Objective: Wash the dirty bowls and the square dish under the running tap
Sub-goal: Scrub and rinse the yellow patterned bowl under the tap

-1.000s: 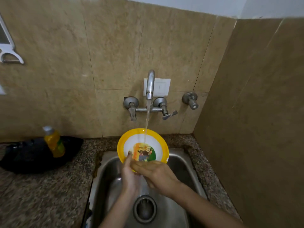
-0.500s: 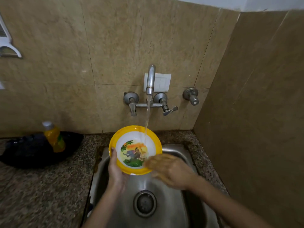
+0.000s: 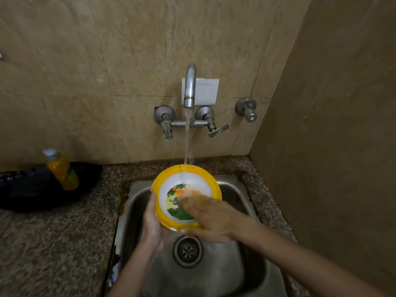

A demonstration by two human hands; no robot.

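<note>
A yellow-rimmed bowl (image 3: 188, 179) with a white inside and a picture of an elephant and trees is tilted toward me over the steel sink (image 3: 233, 189). My left hand (image 3: 151, 221) grips its left and lower rim from beneath. My right hand (image 3: 211, 215), blurred by motion, lies with fingers stretched across the inside of the bowl, thumb under the lower rim. Water falls from the tap (image 3: 190, 86) onto the bowl's upper inside. No other bowl or square dish shows.
The sink drain (image 3: 188, 250) lies below the bowl. A yellow bottle (image 3: 62, 170) leans on a black bag (image 3: 27, 189) on the granite counter (image 3: 53, 243) at left. Tap handles (image 3: 216, 128) and a wall valve (image 3: 247, 110) sit on the tiled wall. A side wall (image 3: 332, 146) closes the right.
My right hand has moved from the bowl's lower edge up across its inside. The bowl has shifted slightly left and tilted more toward me. The view has dropped lower.
</note>
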